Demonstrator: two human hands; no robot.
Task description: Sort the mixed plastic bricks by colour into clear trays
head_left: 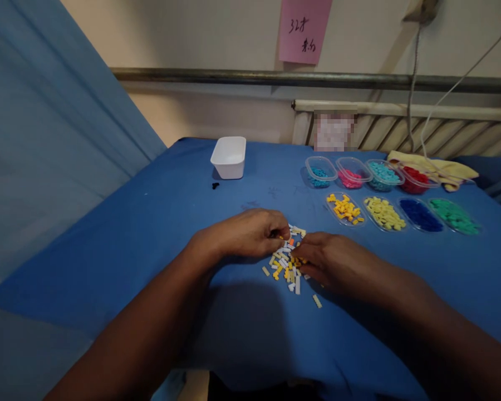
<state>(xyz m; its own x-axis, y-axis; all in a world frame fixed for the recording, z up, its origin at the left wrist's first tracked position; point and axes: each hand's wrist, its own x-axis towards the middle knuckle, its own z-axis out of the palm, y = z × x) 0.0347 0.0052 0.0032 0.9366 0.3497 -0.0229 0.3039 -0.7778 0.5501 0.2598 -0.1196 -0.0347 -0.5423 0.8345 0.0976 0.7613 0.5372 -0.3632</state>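
Observation:
A loose pile of small toy building bricks [284, 262], yellow, cream and white with an orange one [291, 241], lies on the blue cloth. My left hand [256, 231] is at the pile's left edge, its fingers curled in towards the thumb. A bit of yellow shows by those fingertips, but what they hold is partly hidden. From the right, my right hand [328, 256] reaches over the pile, thumb and fingers apart, with fingertips among yellow bricks. A single cream brick [317, 301] lies apart, below the right hand.
A white tub [229, 159] stands at the back, a small black piece [215, 185] before it. Several clear containers of sorted bricks, including yellow [345, 209] and green [455, 216], form two rows at right. Behind them lies a yellow cloth [446, 170]; a blue curtain [58, 111] hangs left.

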